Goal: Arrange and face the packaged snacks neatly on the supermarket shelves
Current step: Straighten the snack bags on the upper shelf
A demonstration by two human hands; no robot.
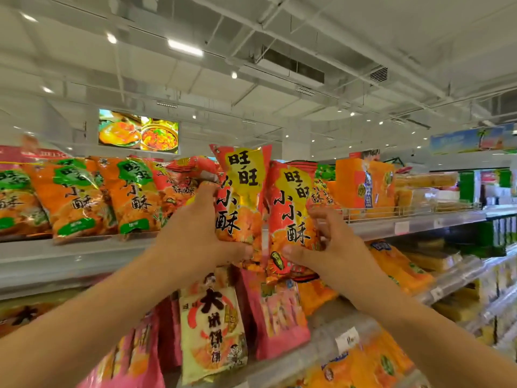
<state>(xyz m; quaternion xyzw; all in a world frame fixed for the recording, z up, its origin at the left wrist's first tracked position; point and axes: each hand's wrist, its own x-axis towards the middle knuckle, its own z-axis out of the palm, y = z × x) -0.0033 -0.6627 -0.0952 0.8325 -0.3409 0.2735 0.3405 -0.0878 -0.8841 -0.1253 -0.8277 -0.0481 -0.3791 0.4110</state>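
Shelf [84,256] front: hands grip red-yellow (glossy) bags [243,197]

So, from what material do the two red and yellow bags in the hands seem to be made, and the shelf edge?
Left bag and right bag: probably thin glossy plastic film, as they crinkle and show highlights. Shelf edge: smooth and pale grey, possibly painted metal or plastic; the picture cannot settle which.
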